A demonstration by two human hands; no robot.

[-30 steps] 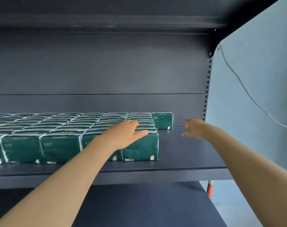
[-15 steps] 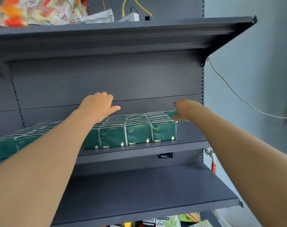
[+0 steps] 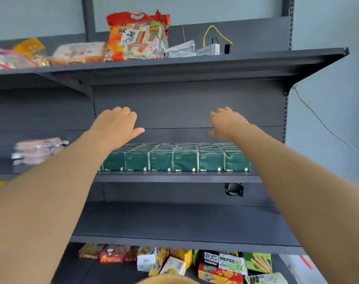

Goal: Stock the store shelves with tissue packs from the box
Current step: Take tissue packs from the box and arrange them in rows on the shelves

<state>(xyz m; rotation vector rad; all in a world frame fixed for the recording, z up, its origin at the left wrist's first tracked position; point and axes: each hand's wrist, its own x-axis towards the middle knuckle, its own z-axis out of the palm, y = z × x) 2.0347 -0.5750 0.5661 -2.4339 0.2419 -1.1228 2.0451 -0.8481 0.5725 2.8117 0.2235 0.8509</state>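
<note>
Several dark green tissue packs [image 3: 184, 159] stand in tight rows on the grey middle shelf [image 3: 174, 178], filling its width. My left hand [image 3: 117, 125] hovers above the packs' left end, fingers loosely bent, thumb out, holding nothing. Over the right end of the rows, my right hand [image 3: 225, 123] hangs in the air with relaxed fingers and is also empty. Neither hand touches a pack. The box is not in view.
The top shelf [image 3: 195, 64] carries snack bags [image 3: 136, 35] and a small white device with a yellow cable [image 3: 212, 48]. Below the packs is a bare grey shelf [image 3: 184, 222], then boxed snacks [image 3: 215, 265]. Wrapped goods [image 3: 39, 149] lie on the left bay. A wall cable [image 3: 322, 124] hangs at right.
Both hands have lifted off the tissue packs and pulled back. The view has drawn away from the shelf, so the top and lower shelves now show.
</note>
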